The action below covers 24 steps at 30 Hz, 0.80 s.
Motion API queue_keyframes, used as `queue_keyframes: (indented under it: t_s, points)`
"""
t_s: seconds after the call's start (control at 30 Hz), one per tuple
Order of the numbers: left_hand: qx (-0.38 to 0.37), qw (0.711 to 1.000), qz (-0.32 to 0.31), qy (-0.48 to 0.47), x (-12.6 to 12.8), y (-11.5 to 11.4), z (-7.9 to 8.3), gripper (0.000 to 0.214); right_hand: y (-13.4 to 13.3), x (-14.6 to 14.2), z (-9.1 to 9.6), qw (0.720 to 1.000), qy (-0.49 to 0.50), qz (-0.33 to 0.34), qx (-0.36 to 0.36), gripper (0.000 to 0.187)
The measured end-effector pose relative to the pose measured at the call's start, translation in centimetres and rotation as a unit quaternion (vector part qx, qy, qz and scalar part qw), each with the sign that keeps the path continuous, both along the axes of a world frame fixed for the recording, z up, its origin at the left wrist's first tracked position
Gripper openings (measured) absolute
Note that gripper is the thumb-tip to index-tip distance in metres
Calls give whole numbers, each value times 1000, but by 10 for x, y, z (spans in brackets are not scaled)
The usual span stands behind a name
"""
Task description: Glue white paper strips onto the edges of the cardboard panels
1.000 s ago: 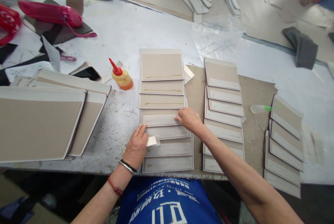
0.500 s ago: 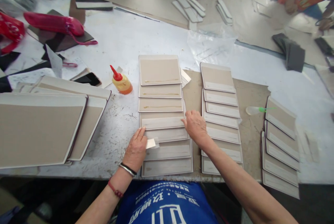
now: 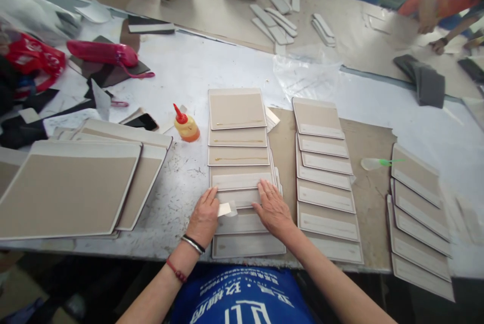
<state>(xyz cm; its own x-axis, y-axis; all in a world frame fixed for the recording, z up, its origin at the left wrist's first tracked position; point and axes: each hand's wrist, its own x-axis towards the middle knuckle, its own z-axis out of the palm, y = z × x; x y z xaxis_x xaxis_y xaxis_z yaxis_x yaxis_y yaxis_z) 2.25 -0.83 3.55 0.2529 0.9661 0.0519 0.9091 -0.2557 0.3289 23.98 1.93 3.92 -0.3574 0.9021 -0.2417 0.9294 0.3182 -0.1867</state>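
The right hand (image 3: 273,208) lay spread on overlapping beige panels (image 3: 242,181) — the left hand (image 3: 204,217) touched their edge, whether pinching the cream card (image 3: 224,209) unclear.

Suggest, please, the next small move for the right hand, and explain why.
Probably the right hand should press leftward along the long pale rectangular strip on the fourth beige rectangular panel from the top of the middle column: it overlaps the strip's right end, while the left hand rests near the left end, perhaps steadying it.
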Motion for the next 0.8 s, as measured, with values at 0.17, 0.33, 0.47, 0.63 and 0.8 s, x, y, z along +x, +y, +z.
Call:
queue_keyframes:
  t_s: [0.17, 0.33, 0.47, 0.63, 0.8]
  points:
    - [0, 1000, 5, -3, -1, -1, -6, 30, 9, -47, 10, 997, 41, 63, 4, 53]
    - [-7, 999, 1, -42, -6, -2, -16, 35, 20, -79, 10, 983, 86, 157, -46, 53]
    - [1, 999, 0, -42, -6, -2, -15, 31, 18, -57, 7, 988, 62, 135, -45, 51]
    - [11, 999, 1, -53, -7, 0, -10, 29, 14, -42, 8, 998, 37, 52, -16, 47]
    - [-33, 982, 65, -174, -17, 2, 8, 19, 12, -45, 18, 990, 139, -19, 8, 38]
